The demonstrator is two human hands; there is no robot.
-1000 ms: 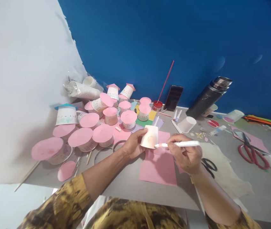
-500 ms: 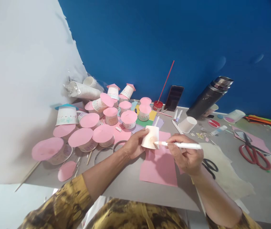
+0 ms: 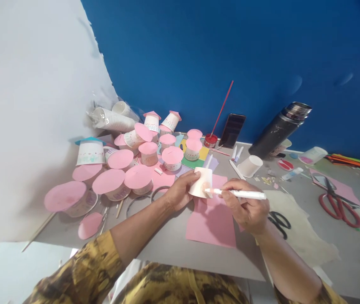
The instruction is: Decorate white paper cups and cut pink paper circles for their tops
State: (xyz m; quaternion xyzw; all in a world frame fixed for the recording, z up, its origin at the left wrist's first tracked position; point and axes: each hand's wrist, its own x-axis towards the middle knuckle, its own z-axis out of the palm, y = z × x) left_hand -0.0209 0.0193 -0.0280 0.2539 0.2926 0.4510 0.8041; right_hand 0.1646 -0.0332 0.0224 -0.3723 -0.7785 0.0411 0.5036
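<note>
My left hand grips a white paper cup upside down, thumb on its side. A pale peach patch shows low on the cup's wall. In my right hand a white marker lies nearly level, its tip touching that patch. Below both hands is a pink paper sheet on the grey table. Left of my hands crowd several paper cups topped with pink discs, one being a wide disc-topped cup.
Stacked cups in plastic lean by the white wall. A phone, black flask and loose white cup stand along the blue wall. Red-handled scissors lie right; black-handled scissors rest near my right wrist.
The marker tip has shifted slightly on the cup, still in contact with the peach patch. Both hands keep their holds, and the whole view has moved a little.
</note>
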